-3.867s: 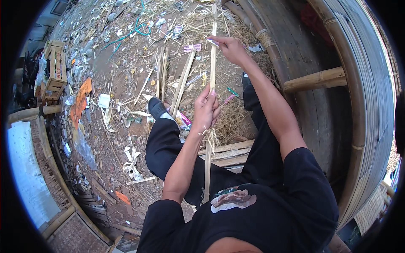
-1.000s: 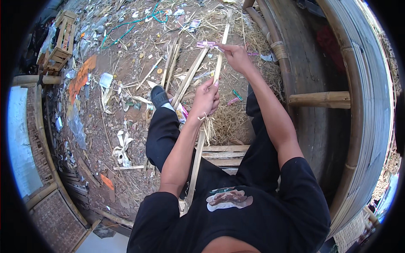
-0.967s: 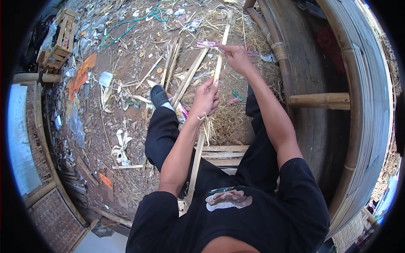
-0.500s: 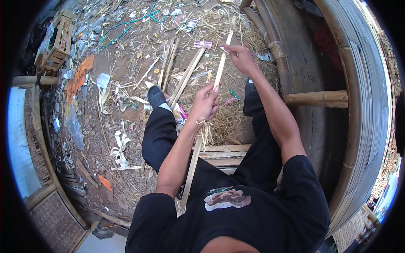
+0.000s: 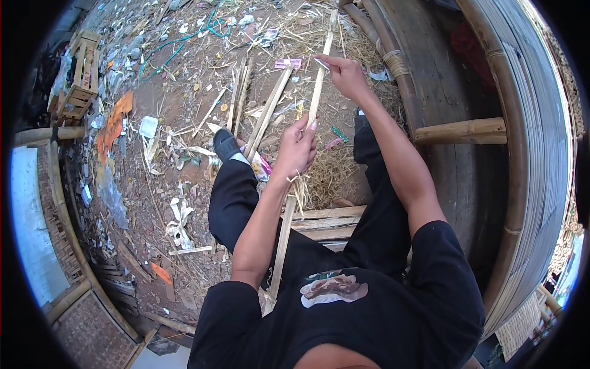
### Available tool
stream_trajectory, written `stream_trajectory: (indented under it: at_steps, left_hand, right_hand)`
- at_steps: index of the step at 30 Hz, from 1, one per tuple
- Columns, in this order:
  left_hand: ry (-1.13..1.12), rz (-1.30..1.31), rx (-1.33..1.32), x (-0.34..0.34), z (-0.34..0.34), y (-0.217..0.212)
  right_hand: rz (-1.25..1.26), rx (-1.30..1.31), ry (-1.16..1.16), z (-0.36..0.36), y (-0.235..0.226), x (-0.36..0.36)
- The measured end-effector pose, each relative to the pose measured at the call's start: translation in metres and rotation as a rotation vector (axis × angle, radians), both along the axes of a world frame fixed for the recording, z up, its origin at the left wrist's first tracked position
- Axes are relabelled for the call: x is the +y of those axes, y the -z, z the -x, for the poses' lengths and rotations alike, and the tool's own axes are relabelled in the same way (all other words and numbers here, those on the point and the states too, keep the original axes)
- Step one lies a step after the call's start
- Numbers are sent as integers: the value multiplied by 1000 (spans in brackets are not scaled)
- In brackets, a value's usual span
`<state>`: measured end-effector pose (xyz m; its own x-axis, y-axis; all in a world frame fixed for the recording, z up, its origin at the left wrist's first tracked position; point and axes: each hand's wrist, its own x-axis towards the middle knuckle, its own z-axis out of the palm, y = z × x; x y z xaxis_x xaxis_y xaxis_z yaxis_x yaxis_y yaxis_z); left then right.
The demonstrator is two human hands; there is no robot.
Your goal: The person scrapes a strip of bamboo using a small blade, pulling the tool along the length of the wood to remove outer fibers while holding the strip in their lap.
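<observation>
Gripping a bamboo strip (image 5: 314, 92) with both hands.

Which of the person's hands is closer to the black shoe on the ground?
Left. The left hand grips the bamboo strip just to the right of the black shoe. The right hand holds the strip higher up, farther from the shoe.

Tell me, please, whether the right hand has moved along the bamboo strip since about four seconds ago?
Yes. The right hand has slid down the bamboo strip toward the left hand: more strip now shows beyond it, toward the bamboo frame.
</observation>
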<state>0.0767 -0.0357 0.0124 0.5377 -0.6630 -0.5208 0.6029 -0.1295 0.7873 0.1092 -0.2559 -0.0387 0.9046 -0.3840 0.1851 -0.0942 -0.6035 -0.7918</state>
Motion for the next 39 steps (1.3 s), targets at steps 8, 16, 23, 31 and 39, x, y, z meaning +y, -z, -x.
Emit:
stream_trajectory:
  at_steps: [8,16,23,31,39]
  left_hand:
    - [-23,31,-19,0,6,-1]
    - [-68,24,11,3,0,5]
    - [-88,13,6,12,-14,15]
    - [-134,31,37,12,-21,19]
    - [-226,-71,19,10,-31,10]
  right_hand:
    - [-31,30,-44,-5,14,1]
    - [-128,308,-168,-2,10,13]
    - [-165,71,-233,4,13,42]
    - [-157,171,-337,6,-2,48]
    - [-178,107,-456,12,-6,69]
